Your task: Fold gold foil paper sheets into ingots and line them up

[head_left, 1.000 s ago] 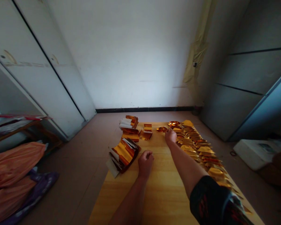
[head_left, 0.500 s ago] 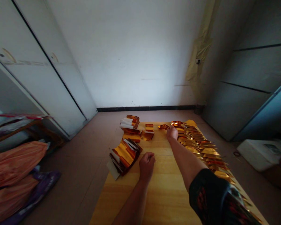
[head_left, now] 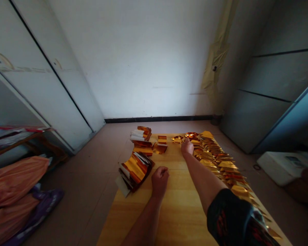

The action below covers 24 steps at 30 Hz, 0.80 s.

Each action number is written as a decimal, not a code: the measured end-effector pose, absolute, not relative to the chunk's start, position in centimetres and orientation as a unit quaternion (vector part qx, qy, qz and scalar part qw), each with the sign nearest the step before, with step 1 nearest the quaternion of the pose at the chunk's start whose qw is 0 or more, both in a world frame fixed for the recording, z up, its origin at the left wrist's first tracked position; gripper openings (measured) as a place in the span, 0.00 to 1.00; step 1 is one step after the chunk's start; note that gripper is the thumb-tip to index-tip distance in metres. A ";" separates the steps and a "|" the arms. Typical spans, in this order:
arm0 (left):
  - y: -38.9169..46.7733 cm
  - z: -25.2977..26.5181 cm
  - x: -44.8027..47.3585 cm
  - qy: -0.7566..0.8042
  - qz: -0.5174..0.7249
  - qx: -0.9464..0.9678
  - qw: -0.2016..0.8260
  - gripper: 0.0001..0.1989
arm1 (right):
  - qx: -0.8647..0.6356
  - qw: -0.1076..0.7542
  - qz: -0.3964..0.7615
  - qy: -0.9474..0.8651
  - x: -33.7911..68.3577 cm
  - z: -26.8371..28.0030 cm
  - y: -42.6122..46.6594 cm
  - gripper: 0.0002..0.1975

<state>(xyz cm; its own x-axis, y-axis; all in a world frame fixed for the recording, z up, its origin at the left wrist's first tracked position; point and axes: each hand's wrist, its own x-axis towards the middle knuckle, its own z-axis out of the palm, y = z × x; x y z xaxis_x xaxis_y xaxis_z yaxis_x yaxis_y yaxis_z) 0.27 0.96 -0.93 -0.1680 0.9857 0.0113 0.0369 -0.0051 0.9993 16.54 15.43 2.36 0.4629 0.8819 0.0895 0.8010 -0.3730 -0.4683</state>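
Note:
My right hand (head_left: 187, 148) reaches to the far part of the wooden table, its fingers closed and their tips mostly hidden. Just beyond those fingers lies a folded shiny gold-paper piece (head_left: 191, 135), and a smaller folded one (head_left: 178, 139) sits to their left. My left hand (head_left: 160, 181) rests lower down, curled closed, with nothing visible in it. Beside it is a thick stack of gold paper sheets (head_left: 136, 169), bent and fanned out. Farther back are more gold sheets (head_left: 143, 148), a stack with white edges (head_left: 141, 134) and two small loose sheets (head_left: 162, 139).
Overlapping rows of folded gold pieces (head_left: 228, 165) run along the right side of the wooden table (head_left: 179, 208). A white box (head_left: 281, 166) stands on the floor at right. At left, orange cloth (head_left: 15, 177) lies near a wooden stand, below a cabinet (head_left: 38, 68).
The view has shifted slightly. Both hands keep nearly the same place on the table, and the gold pieces look much the same.

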 end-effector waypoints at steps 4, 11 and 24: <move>1.0 -1.2 0.3 0.556 0.532 0.475 0.428 0.09 | -0.807 0.226 0.082 -0.539 16.0 2.1 14.0 0.12; 0.9 -1.2 0.0 0.567 0.522 0.533 0.350 0.09 | -0.738 0.163 0.046 -0.653 14.6 1.1 11.0 0.12; 0.8 -1.2 0.0 0.550 0.528 0.564 0.317 0.07 | -0.587 0.217 0.094 -0.774 12.7 2.9 8.1 0.18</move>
